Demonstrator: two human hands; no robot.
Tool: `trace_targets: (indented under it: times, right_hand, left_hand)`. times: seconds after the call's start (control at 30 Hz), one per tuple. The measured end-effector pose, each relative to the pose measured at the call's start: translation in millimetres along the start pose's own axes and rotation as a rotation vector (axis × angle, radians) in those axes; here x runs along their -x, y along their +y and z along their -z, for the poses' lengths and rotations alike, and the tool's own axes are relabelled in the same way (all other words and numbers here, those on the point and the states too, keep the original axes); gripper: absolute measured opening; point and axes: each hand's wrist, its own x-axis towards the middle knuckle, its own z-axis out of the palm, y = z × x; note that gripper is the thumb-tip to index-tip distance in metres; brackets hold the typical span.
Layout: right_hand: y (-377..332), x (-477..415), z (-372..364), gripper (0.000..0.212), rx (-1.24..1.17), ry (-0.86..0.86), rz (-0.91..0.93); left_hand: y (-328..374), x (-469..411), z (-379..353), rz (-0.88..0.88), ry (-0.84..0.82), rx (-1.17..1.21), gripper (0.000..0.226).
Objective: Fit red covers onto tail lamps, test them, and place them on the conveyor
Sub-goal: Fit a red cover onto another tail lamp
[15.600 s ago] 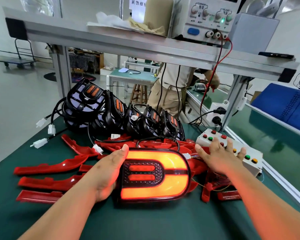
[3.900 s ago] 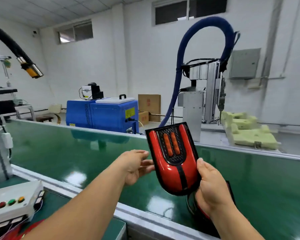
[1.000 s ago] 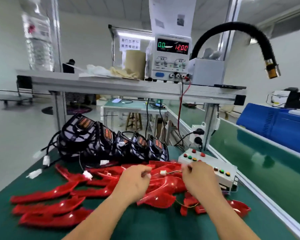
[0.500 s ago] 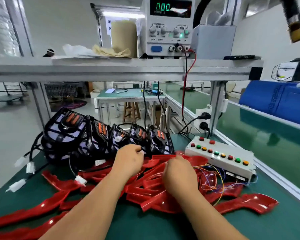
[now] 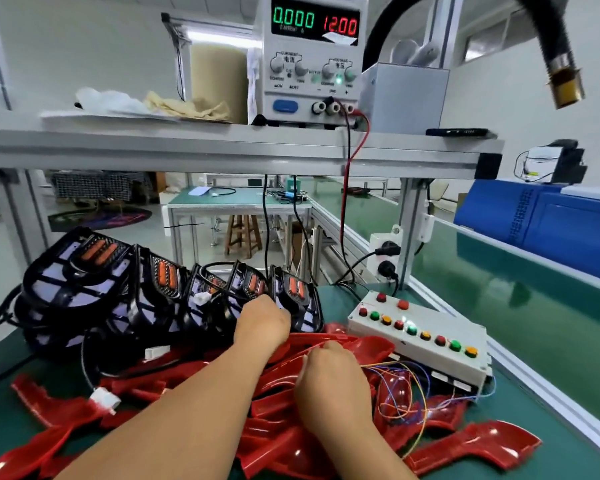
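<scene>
Tail lamps (image 5: 153, 292) stand in a leaning row left of the button box (image 5: 418, 341), and the left hand (image 5: 262, 323) curls onto the edge of the end tail lamp (image 5: 297, 303), the one nearest that box! Right hand (image 5: 329, 386) sits on the red covers (image 5: 471, 441) heaped in front of the box, fingers hidden, grip unclear. Danger: loose wires (image 5: 400, 367) by the box could snag, or tugging one lamp could topple the row

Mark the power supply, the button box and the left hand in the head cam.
power supply (image 5: 312, 69): head view, front panel between the knobs.
button box (image 5: 440, 323): head view, bare white top face.
left hand (image 5: 262, 322): head view, back of the hand.
</scene>
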Motion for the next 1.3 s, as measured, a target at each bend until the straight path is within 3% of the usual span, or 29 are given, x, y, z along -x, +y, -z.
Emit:
trace_targets:
  times: [0.2, 0.47, 0.57, 0.7, 0.73, 0.8, 0.87, 0.9, 1.0, 1.13, 1.3]
  right_hand:
    - [2.5, 2.4, -1.3, 0.022, -0.016, 0.019, 0.023]
    - [5.1, 5.8, -0.6, 0.022, -0.067, 0.045, 0.031]
    - [5.4, 6.5, 1.7, 0.023, -0.079, 0.068, 0.003]
    - [-2.9, 5.5, 18.9, 0.043, -0.025, 0.05, 0.064]
    - [-4.7, 5.2, 25.0, 0.047, -0.111, 0.075, 0.061]
    - [-10.3, 9.2, 36.8, 0.059, -0.514, 0.111, -0.014]
    - [-21.3, 15.7, 44.5, 0.064, -0.951, 0.005, -0.068]
    - [-27.9, 20.8, 44.3, 0.062, -1.044, -0.083, -0.051]
    - [-38.5, 30.2, 29.8, 0.053, -1.145, -0.137, -0.027]
    - [-35.2, 28.5, 21.1, 0.061, -1.295, -0.089, -0.127]
    - [-15.7, 23.0, 29.0, 0.048, -1.494, -0.237, -0.151]
  left_hand:
    - [2.0, -4.6, 16.7, 0.068, 0.059, 0.115, 0.035]
    - [-15.7, 42.6, 61.6, 0.105, 0.064, 0.972, 0.013]
    - [-32.1, 88.7, 78.2, 0.092, -0.015, 1.121, 0.014]
    - [-57.1, 156.3, 88.2, 0.087, -0.092, 1.22, 0.014]
    - [-63.4, 167.4, 87.3, 0.086, -0.103, 1.231, 0.015]
    - [-73.4, 181.5, 82.6, 0.091, -0.137, 1.268, 0.019]
    - [-76.7, 189.5, 77.6, 0.106, -0.177, 1.312, 0.021]
    - [-77.0, 191.6, 74.2, 0.114, -0.188, 1.329, 0.021]
    - [-78.0, 196.6, 63.8, 0.118, -0.209, 1.31, 0.027]
    - [-97.9, 190.2, 75.1, 0.068, -0.401, 1.216, 0.059]
    - [-126.0, 159.3, 110.4, 0.143, -0.379, 1.435, 0.075]
